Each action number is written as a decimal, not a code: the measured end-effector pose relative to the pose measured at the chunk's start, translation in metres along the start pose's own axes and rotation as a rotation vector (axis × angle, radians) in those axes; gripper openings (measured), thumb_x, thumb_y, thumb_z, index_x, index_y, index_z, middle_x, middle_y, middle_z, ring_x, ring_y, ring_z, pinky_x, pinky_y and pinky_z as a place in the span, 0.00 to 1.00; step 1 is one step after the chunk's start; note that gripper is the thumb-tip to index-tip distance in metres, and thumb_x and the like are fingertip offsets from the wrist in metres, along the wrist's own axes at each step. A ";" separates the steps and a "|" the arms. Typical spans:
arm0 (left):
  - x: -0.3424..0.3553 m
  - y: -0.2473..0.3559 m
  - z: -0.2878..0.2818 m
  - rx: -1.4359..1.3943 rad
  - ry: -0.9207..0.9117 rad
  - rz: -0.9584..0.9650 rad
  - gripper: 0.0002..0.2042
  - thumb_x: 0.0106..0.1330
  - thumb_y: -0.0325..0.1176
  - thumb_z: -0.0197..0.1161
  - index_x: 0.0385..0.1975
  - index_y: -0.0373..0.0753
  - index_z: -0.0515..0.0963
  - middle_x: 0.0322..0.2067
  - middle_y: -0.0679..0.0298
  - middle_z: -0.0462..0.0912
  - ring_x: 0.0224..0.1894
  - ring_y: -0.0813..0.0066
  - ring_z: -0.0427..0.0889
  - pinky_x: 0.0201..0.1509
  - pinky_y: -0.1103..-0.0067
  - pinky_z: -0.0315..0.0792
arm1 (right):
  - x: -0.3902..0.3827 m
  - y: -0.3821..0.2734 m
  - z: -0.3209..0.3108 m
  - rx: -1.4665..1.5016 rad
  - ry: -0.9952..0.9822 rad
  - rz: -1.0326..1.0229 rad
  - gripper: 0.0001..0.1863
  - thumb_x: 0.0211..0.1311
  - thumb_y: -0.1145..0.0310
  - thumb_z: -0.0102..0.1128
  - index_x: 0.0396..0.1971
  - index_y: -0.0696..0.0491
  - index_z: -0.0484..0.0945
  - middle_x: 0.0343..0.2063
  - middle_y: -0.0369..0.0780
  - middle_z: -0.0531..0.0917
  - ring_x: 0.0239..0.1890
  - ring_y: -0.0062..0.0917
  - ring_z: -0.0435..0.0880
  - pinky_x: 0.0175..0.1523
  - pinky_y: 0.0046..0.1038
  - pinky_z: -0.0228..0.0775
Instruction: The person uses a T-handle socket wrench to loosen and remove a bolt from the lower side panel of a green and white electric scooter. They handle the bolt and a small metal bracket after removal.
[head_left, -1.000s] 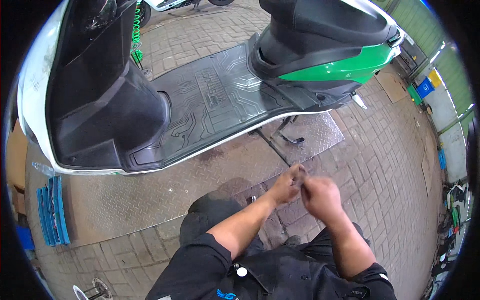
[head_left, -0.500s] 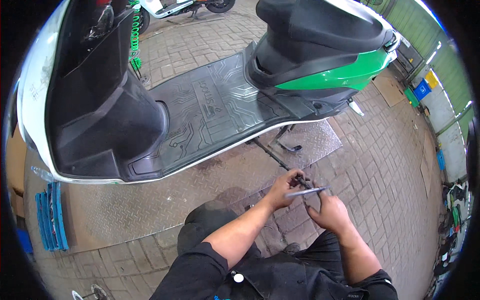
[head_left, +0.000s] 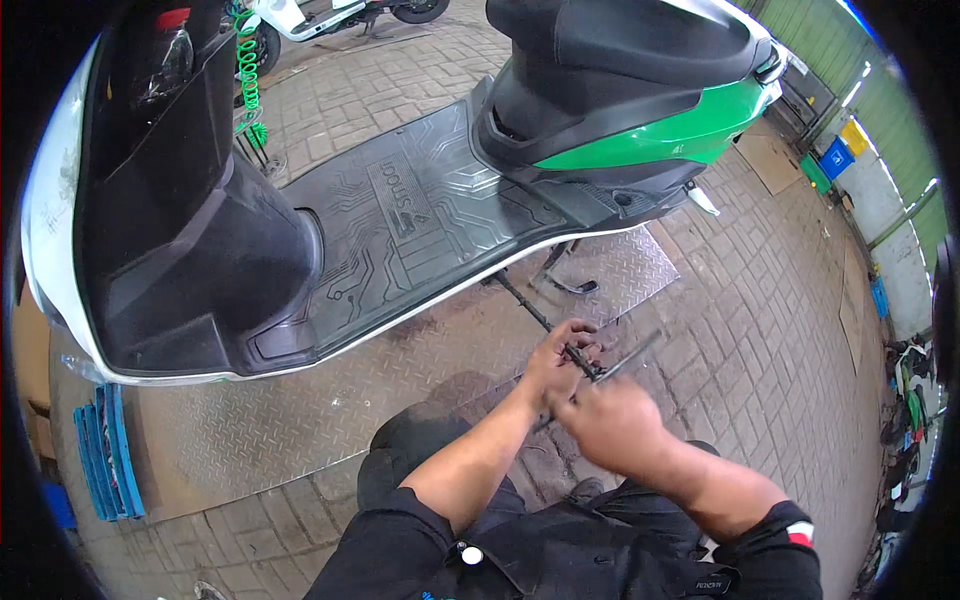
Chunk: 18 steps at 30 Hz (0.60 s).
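My left hand (head_left: pixel 553 365) is closed around the end of a black cable or rod (head_left: pixel 525 302) that runs out from under the scooter's footboard. Just right of it, my right hand (head_left: pixel 612 420) is blurred by motion, its fingers curled close to the cable's end. A thin grey metal tool (head_left: pixel 635 355) sticks up and to the right from beside my right hand; its kind cannot be made out, and the hand hides much of it. Above both hands stands the scooter (head_left: pixel 640 135), green, white and black, with a patterned black footboard (head_left: pixel 400 225).
Beneath the scooter lies a metal tread plate (head_left: pixel 290 425) on brick paving (head_left: pixel 760 330). A blue slatted plastic piece (head_left: pixel 108 452) is at the left. A coiled green hose (head_left: pixel 247 75) hangs behind the scooter; another scooter (head_left: pixel 310 18) stands farther back. Coloured bins (head_left: pixel 838 157) line the right wall.
My right hand has swung left and inward against my left hand. The metal tool has tilted from nearly level to steeply slanted. The view has shifted slightly.
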<state>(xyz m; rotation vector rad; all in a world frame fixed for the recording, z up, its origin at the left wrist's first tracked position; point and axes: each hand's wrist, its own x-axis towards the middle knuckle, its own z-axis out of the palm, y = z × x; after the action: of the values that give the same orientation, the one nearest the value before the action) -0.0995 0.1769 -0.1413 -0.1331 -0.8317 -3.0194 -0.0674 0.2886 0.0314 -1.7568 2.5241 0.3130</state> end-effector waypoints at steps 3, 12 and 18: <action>-0.011 0.017 0.035 0.636 0.222 0.160 0.05 0.66 0.26 0.62 0.39 0.39 0.75 0.31 0.66 0.81 0.35 0.81 0.79 0.42 0.81 0.74 | -0.032 0.007 0.012 0.065 -0.127 -0.060 0.13 0.57 0.66 0.50 0.41 0.49 0.78 0.21 0.42 0.82 0.23 0.29 0.84 0.30 0.41 0.75; -0.005 0.001 0.020 0.706 0.250 0.164 0.09 0.60 0.31 0.69 0.26 0.40 0.73 0.21 0.76 0.67 0.25 0.88 0.65 0.29 0.85 0.63 | -0.020 0.065 0.014 0.955 0.049 0.712 0.31 0.48 0.63 0.66 0.53 0.60 0.70 0.25 0.50 0.82 0.34 0.37 0.85 0.40 0.33 0.76; -0.017 0.013 0.001 0.417 0.443 -0.062 0.06 0.67 0.27 0.59 0.42 0.38 0.73 0.36 0.65 0.80 0.36 0.80 0.79 0.41 0.80 0.75 | 0.020 0.009 -0.011 0.411 0.180 0.276 0.25 0.55 0.64 0.62 0.52 0.57 0.69 0.18 0.36 0.80 0.23 0.31 0.83 0.28 0.33 0.72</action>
<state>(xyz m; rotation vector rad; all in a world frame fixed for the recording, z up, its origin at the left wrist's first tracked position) -0.0823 0.1653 -0.1354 0.5463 -1.3818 -2.6753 -0.0822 0.2716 0.0399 -1.3405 2.7002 -0.3493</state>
